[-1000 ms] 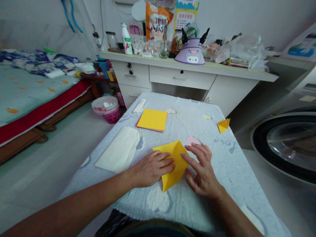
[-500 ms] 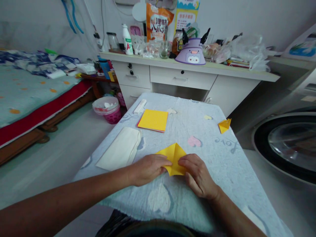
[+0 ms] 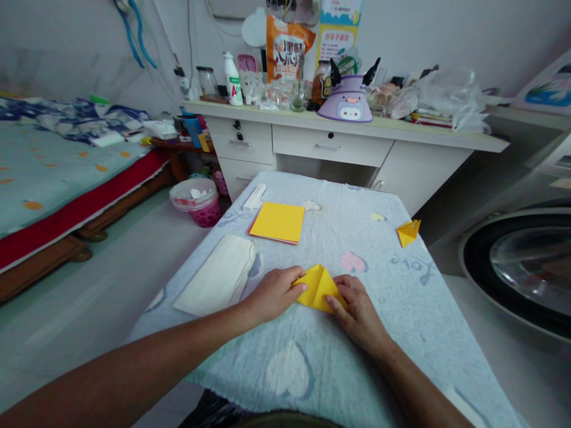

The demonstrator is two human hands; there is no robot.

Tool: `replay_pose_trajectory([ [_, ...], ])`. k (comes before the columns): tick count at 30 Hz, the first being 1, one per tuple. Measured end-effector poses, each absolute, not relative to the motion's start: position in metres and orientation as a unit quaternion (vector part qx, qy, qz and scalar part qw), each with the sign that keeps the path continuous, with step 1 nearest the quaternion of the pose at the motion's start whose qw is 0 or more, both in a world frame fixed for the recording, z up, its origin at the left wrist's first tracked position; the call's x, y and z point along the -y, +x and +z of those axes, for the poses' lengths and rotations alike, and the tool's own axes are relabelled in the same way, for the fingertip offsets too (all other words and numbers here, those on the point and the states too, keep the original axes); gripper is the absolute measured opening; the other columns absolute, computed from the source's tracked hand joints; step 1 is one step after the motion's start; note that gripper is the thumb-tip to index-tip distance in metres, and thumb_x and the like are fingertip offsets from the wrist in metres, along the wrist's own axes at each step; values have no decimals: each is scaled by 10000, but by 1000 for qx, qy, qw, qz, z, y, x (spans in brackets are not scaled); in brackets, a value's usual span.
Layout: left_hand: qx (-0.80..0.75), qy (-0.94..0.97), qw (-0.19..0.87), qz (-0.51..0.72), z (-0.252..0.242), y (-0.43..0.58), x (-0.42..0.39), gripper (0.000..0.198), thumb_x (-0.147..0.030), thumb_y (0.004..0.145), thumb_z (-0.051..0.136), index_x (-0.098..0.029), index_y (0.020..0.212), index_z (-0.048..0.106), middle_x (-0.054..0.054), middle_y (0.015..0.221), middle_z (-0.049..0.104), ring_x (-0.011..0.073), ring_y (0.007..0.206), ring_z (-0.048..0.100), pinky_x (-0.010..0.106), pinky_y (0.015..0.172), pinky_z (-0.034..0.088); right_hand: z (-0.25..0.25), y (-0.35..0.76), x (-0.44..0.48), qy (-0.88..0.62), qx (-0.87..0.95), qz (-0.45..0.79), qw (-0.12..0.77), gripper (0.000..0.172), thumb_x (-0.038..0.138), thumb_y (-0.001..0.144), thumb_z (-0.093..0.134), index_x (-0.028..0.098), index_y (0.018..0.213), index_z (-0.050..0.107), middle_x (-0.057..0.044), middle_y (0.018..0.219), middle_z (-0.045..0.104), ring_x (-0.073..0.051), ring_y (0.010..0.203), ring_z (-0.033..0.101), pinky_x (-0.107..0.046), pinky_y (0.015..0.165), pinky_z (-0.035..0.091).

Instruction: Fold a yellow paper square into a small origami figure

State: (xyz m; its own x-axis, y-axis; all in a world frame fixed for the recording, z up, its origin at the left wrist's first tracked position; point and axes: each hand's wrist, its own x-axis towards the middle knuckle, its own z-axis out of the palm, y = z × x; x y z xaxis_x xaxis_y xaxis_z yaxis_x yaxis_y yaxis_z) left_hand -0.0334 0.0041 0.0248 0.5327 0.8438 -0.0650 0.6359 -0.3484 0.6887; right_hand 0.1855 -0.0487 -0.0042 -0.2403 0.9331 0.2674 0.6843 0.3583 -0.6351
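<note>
A creased sheet of yellow origami paper [image 3: 317, 288] lies between my hands on the cloth-covered table, its folded point facing away from me. My left hand [image 3: 277, 292] pinches its left corner between thumb and fingers. On the other side, my right hand [image 3: 357, 306] grips the right corner, thumb on top and fingers at the edge. Farther up the table is a square stack of coloured paper [image 3: 278, 222] with a yellow sheet on top. A small folded yellow paper piece [image 3: 407, 232] sits near the right edge.
Left of my hands lies a flat whitish packet [image 3: 218, 274], and a white narrow box [image 3: 254, 197] is behind it. The patterned tablecloth [image 3: 383, 356] covers the table. A white desk [image 3: 330, 142] with bottles and bags stands beyond, a pink bin [image 3: 204, 214] left, a washing machine [image 3: 526, 261] right.
My left hand has shifted up along the paper's left side, its thumb now at the corner. The paper's near point is folded out of sight, leaving a straighter lower edge.
</note>
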Motion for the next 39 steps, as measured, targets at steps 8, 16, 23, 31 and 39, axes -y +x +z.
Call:
replay_pose_trajectory([
  [8, -506, 820, 194, 186, 10, -19, -4, 291, -153, 831, 542, -206, 1115, 513, 67, 1055, 651, 236, 1011, 614, 354, 869, 467, -19, 185, 42, -600, 729, 135, 301, 125, 286, 881, 561, 194, 822, 622, -111, 1057, 642, -276, 997, 534, -466, 887, 405],
  [16, -511, 825, 196, 142, 13, -6, -14, 395, -280, 831, 605, -164, 1191, 491, 143, 1187, 619, 288, 1151, 561, 417, 970, 435, -18, 183, 42, -605, 723, 118, 313, 93, 269, 821, 596, 196, 879, 598, -70, 900, 658, -248, 882, 551, -412, 822, 389],
  [23, -474, 756, 426, 146, 15, -12, -29, 205, -244, 754, 626, -170, 943, 602, 24, 861, 668, 193, 784, 621, 265, 662, 434, -14, 185, 45, -607, 706, 182, 318, 292, 283, 802, 634, 197, 1075, 575, -63, 975, 652, -253, 934, 572, -432, 857, 424],
  [31, -355, 773, 503, 152, 18, -22, -30, 166, -317, 811, 558, -159, 781, 600, -39, 701, 502, 116, 647, 462, 209, 548, 308, -1, 192, 41, -545, 695, 311, 352, 220, 391, 891, 572, 204, 969, 657, -49, 872, 666, -200, 834, 597, -336, 764, 473],
  [39, -300, 778, 540, 114, 22, -18, -24, 162, -314, 802, 564, -156, 766, 563, -37, 700, 462, 109, 649, 420, 206, 538, 273, 1, 187, 42, -510, 605, 487, 368, 368, 529, 857, 596, 175, 774, 646, -4, 697, 582, -118, 603, 481, -230, 538, 382],
])
